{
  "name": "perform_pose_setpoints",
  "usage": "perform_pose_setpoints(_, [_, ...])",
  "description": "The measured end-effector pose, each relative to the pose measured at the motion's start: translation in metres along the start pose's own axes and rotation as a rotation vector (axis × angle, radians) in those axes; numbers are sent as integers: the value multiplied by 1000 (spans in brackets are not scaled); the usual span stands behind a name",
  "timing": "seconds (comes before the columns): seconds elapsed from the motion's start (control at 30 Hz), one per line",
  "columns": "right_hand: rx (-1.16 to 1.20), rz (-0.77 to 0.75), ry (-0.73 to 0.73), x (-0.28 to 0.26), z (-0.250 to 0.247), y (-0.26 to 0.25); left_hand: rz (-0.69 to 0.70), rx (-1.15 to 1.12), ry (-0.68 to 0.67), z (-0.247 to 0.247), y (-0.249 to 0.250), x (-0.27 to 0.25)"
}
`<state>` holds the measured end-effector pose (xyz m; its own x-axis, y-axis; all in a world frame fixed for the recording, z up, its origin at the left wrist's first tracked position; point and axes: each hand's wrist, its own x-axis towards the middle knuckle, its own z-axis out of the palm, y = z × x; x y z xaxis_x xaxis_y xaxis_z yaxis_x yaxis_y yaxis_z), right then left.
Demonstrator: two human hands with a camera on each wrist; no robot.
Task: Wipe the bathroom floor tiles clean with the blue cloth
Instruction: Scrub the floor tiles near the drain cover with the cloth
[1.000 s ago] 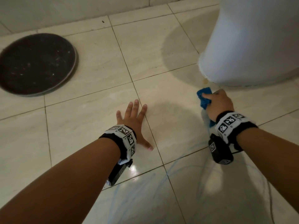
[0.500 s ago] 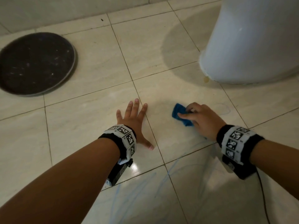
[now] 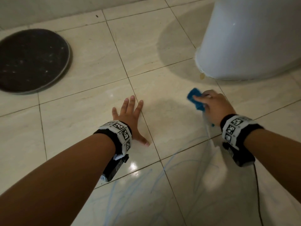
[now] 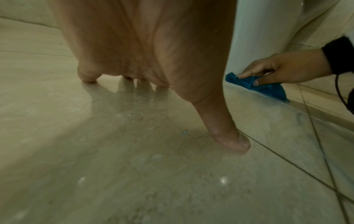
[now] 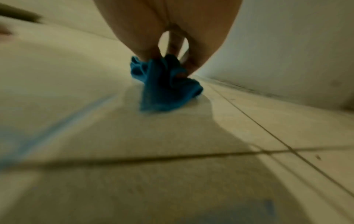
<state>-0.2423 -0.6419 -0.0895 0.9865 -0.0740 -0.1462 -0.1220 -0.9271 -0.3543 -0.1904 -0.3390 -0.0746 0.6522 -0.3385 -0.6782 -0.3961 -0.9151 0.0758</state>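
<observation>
The right hand (image 3: 215,106) pinches the bunched blue cloth (image 3: 195,99) between thumb and fingers and presses it to the floor tiles (image 3: 91,115), at 2 o'clock from the frame centre of the head view and near the white toilet base (image 3: 254,38). The left hand (image 3: 130,118) lies flat on the tiles with fingers spread and holds nothing; it appears to serve as a brace. Judged from the floor, the task is partly done: the tile under the cloth shows no blue marks in the head view. Faint blue scribble lines (image 3: 156,180) cover the tiles at 5 to 6 o'clock, nearest the person, and these remain to be wiped. A small yellowish spot (image 3: 202,76) sits at the foot of the toilet base, at 1 o'clock. A dark round cover (image 3: 32,61) lies at 10 o'clock, well apart from both hands. The tiles around it look unmarked, though fine dirt cannot be judged at this range.
</observation>
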Motion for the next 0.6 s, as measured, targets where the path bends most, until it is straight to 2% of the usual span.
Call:
perform_pose_setpoints(0.07, [27, 173, 65, 3, -5, 8, 0, -1, 3, 0, 0, 0])
perform_pose_setpoints(0.13, [55, 157, 75, -5, 1, -9, 2, -1, 6, 0, -1, 0])
perform_pose_setpoints(0.23, [32, -167, -73, -29, 18, -46, 8, 3, 4, 1, -1, 2])
perform_pose_setpoints(0.3, [12, -305, -195, -31, 18, -47, 6, 6, 8, 1, -2, 2])
perform_pose_setpoints(0.37, [4, -215, -158, -23, 6, -27, 5, 8, 6, 2, -2, 3])
perform_pose_setpoints(0.47, [15, 177, 42, -14, -14, 21, 4, 4, 5, 2, -3, 3])
perform_pose_setpoints(0.5, [0, 247, 71, -18, -14, 27, 5, 1, 4, 2, -3, 3])
perform_pose_setpoints(0.53, [-7, 250, 86, -24, -9, 26, 5, -1, 2, 2, -3, 3])
perform_pose_setpoints(0.6, [-22, 49, 81, -41, 4, 8, 5, -5, 2, 2, -2, 3])
